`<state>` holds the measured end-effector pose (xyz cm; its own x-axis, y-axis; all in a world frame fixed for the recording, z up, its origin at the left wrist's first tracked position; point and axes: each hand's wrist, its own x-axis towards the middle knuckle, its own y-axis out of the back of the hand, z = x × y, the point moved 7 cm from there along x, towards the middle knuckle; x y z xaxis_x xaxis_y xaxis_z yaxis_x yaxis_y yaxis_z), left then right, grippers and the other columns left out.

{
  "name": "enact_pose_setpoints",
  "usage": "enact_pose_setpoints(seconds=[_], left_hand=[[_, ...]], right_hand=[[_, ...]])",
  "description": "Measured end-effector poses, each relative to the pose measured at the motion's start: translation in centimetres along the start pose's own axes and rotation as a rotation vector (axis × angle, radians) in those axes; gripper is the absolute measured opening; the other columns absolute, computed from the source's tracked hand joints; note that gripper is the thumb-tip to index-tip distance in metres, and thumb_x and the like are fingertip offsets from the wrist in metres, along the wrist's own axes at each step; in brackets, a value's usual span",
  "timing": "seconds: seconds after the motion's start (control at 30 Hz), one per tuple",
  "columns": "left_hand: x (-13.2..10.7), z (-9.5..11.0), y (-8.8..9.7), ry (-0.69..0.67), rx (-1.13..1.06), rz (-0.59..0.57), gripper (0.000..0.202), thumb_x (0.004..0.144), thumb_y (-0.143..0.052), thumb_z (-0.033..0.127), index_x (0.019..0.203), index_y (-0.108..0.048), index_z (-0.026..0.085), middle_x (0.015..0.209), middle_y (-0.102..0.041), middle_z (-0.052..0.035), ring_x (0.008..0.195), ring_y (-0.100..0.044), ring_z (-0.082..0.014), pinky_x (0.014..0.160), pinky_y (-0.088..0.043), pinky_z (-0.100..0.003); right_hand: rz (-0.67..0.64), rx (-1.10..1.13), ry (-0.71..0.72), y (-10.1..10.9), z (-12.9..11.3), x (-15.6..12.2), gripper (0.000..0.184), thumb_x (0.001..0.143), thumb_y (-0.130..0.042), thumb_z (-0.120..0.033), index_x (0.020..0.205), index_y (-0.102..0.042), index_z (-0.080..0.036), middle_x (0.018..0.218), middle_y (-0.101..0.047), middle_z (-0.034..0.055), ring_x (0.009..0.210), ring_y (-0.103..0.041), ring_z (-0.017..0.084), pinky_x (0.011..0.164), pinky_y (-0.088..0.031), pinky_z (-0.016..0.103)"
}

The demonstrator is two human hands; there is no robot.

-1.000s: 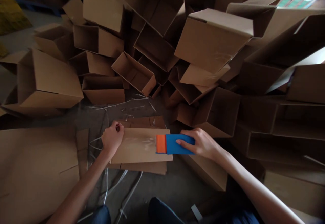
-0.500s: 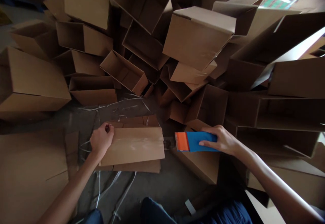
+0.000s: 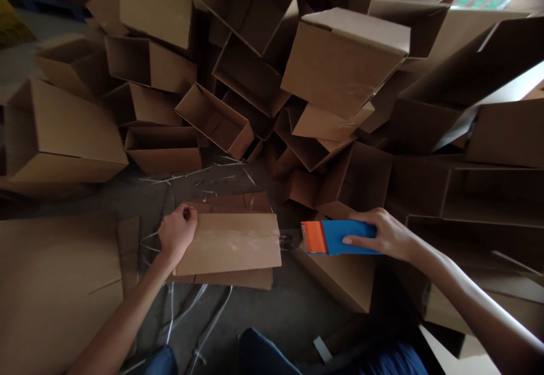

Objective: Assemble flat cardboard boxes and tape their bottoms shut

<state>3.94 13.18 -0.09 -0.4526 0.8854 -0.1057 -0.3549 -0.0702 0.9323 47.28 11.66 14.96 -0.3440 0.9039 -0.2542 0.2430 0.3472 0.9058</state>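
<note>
A small cardboard box lies on the floor in front of my knees, its flaps folded shut and a strip of clear tape along the seam. My left hand is closed on the box's left end and holds it down. My right hand grips a blue and orange tape dispenser, which sits just past the box's right end. A short stretch of tape runs between the box edge and the dispenser's orange end.
A high heap of open, assembled cardboard boxes fills the far side and the right. Flat cardboard sheets lie at the left. White plastic strapping is strewn on the grey floor. My knees in blue trousers show at the bottom.
The dispenser has travelled rightwards along the box top and off its right end, leaving tape on the seam. My left hand has stayed on the left end.
</note>
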Motion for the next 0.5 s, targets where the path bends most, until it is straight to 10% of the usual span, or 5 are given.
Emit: enact_pose_setpoints(seconds=[0.5], left_hand=[[-0.16, -0.01, 0.02, 0.005, -0.011, -0.014, 0.032, 0.091, -0.041, 0.040, 0.099, -0.068, 0.024, 0.086, -0.075, -0.0111, 0.083, -0.071, -0.0319, 0.062, -0.045, -0.033]], right_hand=[[0.036, -0.034, -0.049, 0.75, 0.00, -0.68, 0.054, 0.075, -0.059, -0.073, 0.077, -0.068, -0.019, 0.060, -0.061, 0.0011, 0.053, -0.054, 0.014, 0.052, -0.041, 0.026]])
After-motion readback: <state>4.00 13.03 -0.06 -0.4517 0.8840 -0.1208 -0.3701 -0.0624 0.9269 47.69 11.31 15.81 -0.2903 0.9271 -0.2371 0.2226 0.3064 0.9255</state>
